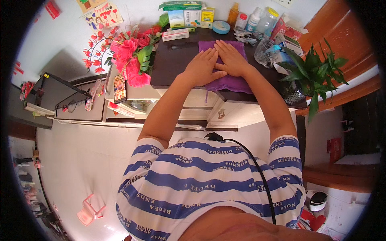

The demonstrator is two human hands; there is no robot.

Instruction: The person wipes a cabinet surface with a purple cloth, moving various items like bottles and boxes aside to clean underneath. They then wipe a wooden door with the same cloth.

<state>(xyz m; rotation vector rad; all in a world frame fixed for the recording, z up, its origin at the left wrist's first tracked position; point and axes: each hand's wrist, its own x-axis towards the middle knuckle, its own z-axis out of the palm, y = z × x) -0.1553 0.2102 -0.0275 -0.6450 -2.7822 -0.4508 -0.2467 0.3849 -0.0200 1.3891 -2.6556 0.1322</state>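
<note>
A purple cloth [232, 82] lies on the dark top of a cabinet [172, 57], its near edge hanging over the front. My left hand [202, 67] rests palm down, its fingertips at the cloth's left part. Beside it my right hand [231, 60] is also palm down on the cloth. The fingertips of the two hands come together, and their thumbs touch or nearly touch. Both hands are flat with fingers extended, and neither grips anything. What lies under the palms is hidden.
Pink artificial flowers [129, 60] and a phone [120, 89] are at the left. Medicine boxes [192, 18], a round blue tin [221, 27] and bottles [253, 19] line the back. At the right stand a crumpled clear plastic bottle [265, 52] and a leafy plant [316, 69] in a glass vase.
</note>
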